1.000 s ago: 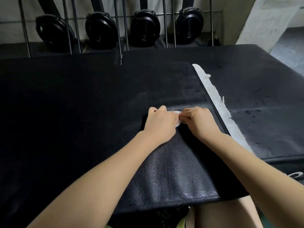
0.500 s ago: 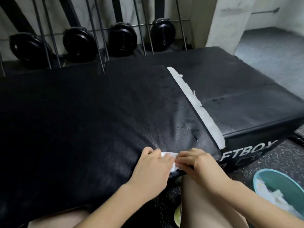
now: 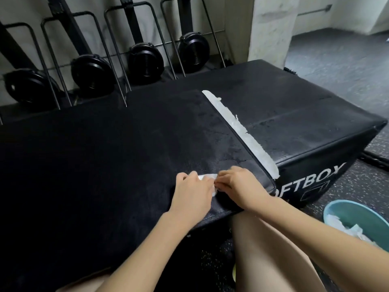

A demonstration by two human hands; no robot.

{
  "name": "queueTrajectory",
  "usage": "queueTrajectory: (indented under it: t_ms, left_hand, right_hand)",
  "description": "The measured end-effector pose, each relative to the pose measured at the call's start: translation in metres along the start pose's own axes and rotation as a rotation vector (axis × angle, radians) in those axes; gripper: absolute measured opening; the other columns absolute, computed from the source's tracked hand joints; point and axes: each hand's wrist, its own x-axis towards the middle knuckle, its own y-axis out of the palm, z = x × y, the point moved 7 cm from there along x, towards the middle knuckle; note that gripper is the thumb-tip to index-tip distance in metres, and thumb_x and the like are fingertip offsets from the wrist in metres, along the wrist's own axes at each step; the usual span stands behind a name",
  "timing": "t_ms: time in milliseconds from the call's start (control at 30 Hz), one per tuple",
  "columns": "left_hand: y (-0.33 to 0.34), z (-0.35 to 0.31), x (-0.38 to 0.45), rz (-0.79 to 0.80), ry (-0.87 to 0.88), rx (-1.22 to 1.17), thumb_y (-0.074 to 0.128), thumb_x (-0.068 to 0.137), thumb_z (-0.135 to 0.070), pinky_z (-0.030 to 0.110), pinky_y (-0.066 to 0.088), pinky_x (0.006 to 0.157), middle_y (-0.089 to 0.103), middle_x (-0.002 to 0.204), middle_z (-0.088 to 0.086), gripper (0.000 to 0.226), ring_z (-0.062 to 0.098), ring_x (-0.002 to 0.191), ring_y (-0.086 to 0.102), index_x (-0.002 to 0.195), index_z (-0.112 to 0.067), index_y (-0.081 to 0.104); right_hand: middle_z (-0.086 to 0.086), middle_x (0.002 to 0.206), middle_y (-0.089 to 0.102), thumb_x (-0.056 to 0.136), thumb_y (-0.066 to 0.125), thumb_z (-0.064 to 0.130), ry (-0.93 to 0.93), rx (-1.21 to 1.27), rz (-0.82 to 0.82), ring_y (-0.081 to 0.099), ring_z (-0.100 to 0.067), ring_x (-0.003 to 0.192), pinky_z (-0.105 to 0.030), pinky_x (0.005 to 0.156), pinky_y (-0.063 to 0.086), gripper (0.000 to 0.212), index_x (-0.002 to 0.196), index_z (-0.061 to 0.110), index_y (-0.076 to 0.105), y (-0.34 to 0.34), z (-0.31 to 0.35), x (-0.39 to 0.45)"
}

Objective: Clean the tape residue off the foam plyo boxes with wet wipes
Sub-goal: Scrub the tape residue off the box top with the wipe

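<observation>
Two black foam plyo boxes stand side by side: a large one (image 3: 94,157) in front of me and a lower one (image 3: 305,127) to its right, printed with white letters on its front. A long strip of white tape residue (image 3: 242,131) runs along the seam between them. My left hand (image 3: 192,193) and my right hand (image 3: 240,184) meet on the near right corner of the large box. Both pinch a small white wet wipe (image 3: 208,179) between them, mostly hidden by the fingers.
A teal bin (image 3: 345,209) with used wipes stands on the speckled floor at the right. My bare knees are under my arms. Behind the boxes, black fan-wheel machines (image 3: 145,61) on metal frames line the wall. A white pillar (image 3: 271,26) rises at the back right.
The view has pulled back and swung right, showing the box front and the bin. Both hands have stayed together on the wipe, now near the box's front right corner.
</observation>
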Motion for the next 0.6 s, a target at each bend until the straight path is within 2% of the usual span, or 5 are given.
queueTrajectory:
  t_ms: [133,200,333,433,600]
  left_hand:
    - [-0.001,-0.017,-0.049,-0.023,0.068,-0.174,0.070,0.079,-0.027,0.038,0.044,0.074,0.056,0.070,-0.012,0.017,0.015,0.071,0.050,0.096,-0.028,0.068]
    - [-0.001,-0.017,-0.060,-0.042,0.083,-0.225,0.065,0.083,-0.025,0.037,0.042,0.081,0.059,0.080,-0.016,0.022,0.013,0.077,0.054,0.104,-0.029,0.067]
    - [0.007,-0.008,-0.043,-0.012,0.091,-0.168,0.057,0.084,-0.025,0.034,0.036,0.085,0.052,0.068,-0.016,0.025,0.008,0.081,0.051,0.107,-0.030,0.068]
    - [0.012,-0.003,-0.003,-0.030,0.084,-0.116,0.066,0.082,-0.024,0.035,0.038,0.079,0.049,0.066,-0.014,0.017,0.011,0.077,0.051,0.097,-0.030,0.069]
    - [0.026,0.005,0.063,-0.032,-0.021,-0.096,0.050,0.089,-0.026,0.040,0.043,0.067,0.060,0.067,-0.005,0.025,0.022,0.077,0.057,0.102,-0.023,0.071]
  right_hand:
    - [0.017,0.088,0.064,0.100,0.056,0.039,-0.073,0.071,0.046,0.048,-0.008,0.073,-0.023,0.073,0.040,0.020,0.090,0.030,0.071,-0.007,0.025,-0.052]
    - [0.018,0.091,0.064,0.101,0.054,0.039,-0.099,0.056,-0.005,0.050,-0.007,0.076,-0.020,0.074,0.039,0.022,0.092,0.030,0.072,-0.007,0.032,-0.059]
    - [0.013,0.084,0.060,0.104,0.049,0.034,-0.095,0.024,-0.014,0.049,-0.013,0.073,-0.025,0.072,0.039,0.030,0.085,0.025,0.069,0.006,0.022,-0.043]
    - [0.009,0.076,0.060,0.100,0.052,0.029,-0.048,-0.017,-0.075,0.048,-0.016,0.067,-0.029,0.067,0.039,0.030,0.077,0.020,0.070,-0.001,-0.003,-0.014]
    - [0.004,0.071,0.062,0.089,0.052,0.021,0.074,-0.079,-0.071,0.053,-0.023,0.066,-0.041,0.063,0.048,0.026,0.068,0.016,0.066,-0.015,-0.054,0.038]
